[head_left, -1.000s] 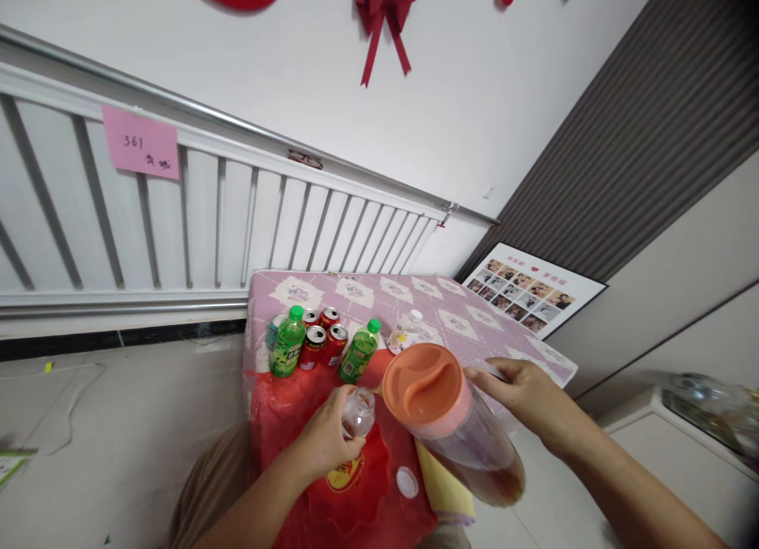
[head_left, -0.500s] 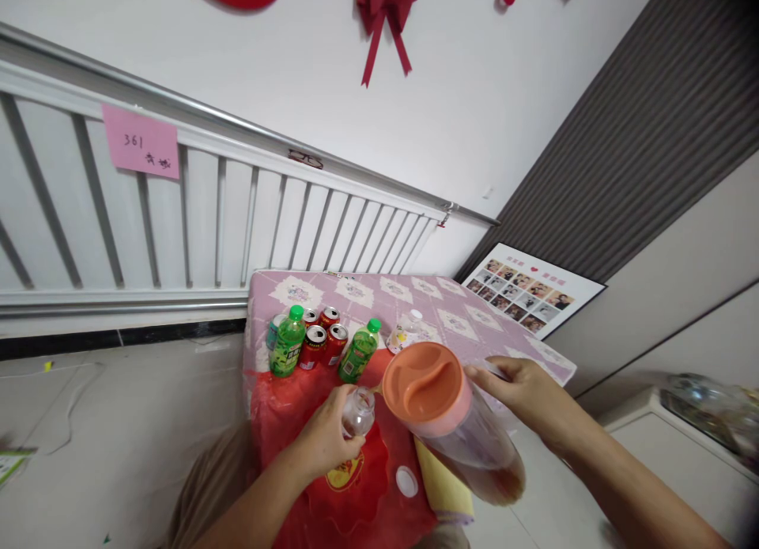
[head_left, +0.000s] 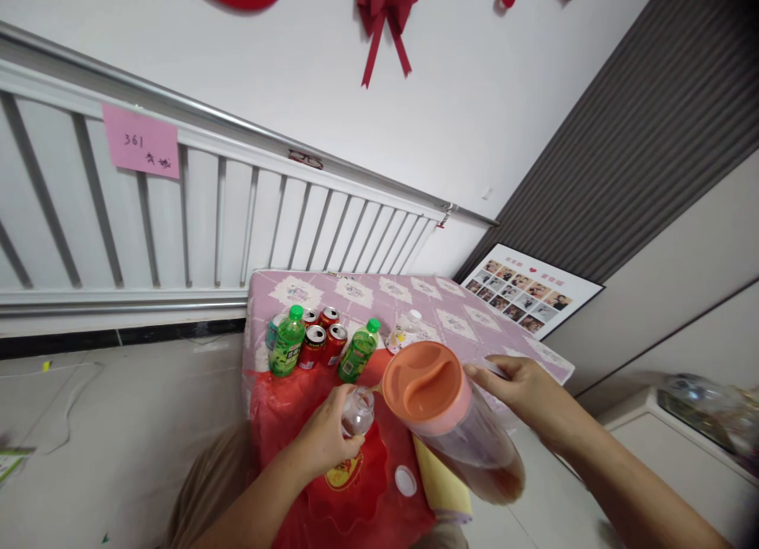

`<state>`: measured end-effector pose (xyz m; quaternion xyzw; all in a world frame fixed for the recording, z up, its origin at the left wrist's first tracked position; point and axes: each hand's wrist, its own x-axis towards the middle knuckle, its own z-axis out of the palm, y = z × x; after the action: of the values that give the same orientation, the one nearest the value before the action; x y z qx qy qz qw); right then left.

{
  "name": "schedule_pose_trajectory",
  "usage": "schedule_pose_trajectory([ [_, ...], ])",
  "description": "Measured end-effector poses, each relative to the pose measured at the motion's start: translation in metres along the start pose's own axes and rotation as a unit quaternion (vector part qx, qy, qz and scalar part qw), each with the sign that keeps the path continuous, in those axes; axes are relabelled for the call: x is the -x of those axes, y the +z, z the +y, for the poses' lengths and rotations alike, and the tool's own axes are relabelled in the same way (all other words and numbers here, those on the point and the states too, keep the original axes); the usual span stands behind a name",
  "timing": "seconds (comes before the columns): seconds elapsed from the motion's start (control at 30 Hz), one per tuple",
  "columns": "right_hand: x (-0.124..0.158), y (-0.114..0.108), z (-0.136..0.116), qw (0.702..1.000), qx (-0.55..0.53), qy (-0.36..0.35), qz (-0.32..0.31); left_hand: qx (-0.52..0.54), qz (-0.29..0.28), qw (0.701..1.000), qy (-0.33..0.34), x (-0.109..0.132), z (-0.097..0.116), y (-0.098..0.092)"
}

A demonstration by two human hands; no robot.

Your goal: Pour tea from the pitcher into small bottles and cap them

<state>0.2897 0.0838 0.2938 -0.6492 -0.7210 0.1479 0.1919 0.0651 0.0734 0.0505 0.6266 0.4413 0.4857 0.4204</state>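
Observation:
My left hand (head_left: 326, 438) is wrapped round a small clear bottle (head_left: 359, 410), its uncapped mouth turned up. In my right hand (head_left: 522, 387) is the handle of a clear pitcher (head_left: 483, 454) with an orange lid (head_left: 424, 381) and brown liquid inside. The pitcher is tilted to the left, its spout at the bottle's mouth; whether liquid is flowing I cannot tell. Below the bottle lies a red scalloped tray (head_left: 349, 509) with a yellow print. A round white cap (head_left: 405, 481) rests to the right of the tray, near a folded yellow cloth (head_left: 442, 486).
Behind my hands stand green-capped bottles (head_left: 288, 343), several red cans (head_left: 313, 347) and a white-capped clear bottle (head_left: 404, 333). They are on a table with a purple patterned cloth (head_left: 391, 288) and red covering. A white radiator (head_left: 202, 209) lines the wall; a photo board (head_left: 534, 288) leans at right.
Almost nothing differs. Both hands keep the bottle and the tilted pitcher in the same place, with only a very slight shift of the view.

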Motion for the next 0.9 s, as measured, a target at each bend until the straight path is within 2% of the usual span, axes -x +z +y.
schedule_pose_trajectory([
  [0.33, -0.0002, -0.0007, 0.0004, 1.0, 0.004, 0.024, -0.015, 0.005, 0.0, 1.0, 0.002, 0.0008, 0.0, -0.0006],
  [0.6, -0.0001, -0.0005, -0.002, 1.0, 0.001, 0.006, 0.0, 0.011, 0.002, 1.0, 0.001, 0.0007, -0.0013, -0.0001],
  [0.9, 0.0005, -0.001, -0.0031, 1.0, -0.003, 0.016, -0.009, 0.005, 0.001, 1.0, 0.006, 0.0005, 0.0001, -0.0006],
])
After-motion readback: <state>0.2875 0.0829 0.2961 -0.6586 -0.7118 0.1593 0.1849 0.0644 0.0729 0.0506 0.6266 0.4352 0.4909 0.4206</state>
